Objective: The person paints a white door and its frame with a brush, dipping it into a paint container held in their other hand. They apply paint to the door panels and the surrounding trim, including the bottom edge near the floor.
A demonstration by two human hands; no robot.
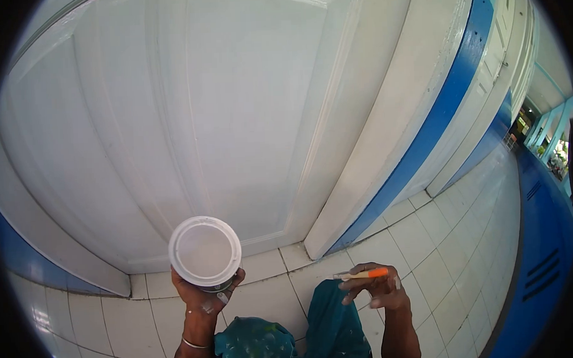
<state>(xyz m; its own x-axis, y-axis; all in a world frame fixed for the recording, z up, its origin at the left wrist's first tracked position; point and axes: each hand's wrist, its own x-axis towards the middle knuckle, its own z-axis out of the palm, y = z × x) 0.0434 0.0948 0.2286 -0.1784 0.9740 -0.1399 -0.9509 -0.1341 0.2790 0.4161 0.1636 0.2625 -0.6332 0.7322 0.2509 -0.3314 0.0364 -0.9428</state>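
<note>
From my remote seat on the head camera, I see the left hand (205, 298) raised in front of a white panelled door (190, 119), its fingers wrapped from below around a round white tub (205, 251). The tub sits directly above the palm, its broad circular top turned toward the lens and a darker base just showing between the fingertips. That top is a flat, pale disc inside a raised rim. From this angle I cannot tell whether it is a closed lid or a level fill of something white, so what the tub holds stays unclear to me. A thin metal bracelet (194, 343) rings the wrist beneath the grip, and pale flecks mark the back of the hand. Well apart, to the other side, the right hand (382, 289) pinches a slim orange-handled tool (363, 274), which lies level across the top of its curled fingers with the pale tip pointing back toward the tub. The tip is too small for me to name the tool. Below and between both grips are knees in teal, paint-flecked trousers (333, 329), over a white tiled floor (427, 237). Beyond the right hand, a blue band (436, 123) runs up the wall beside the door frame (386, 144).
</note>
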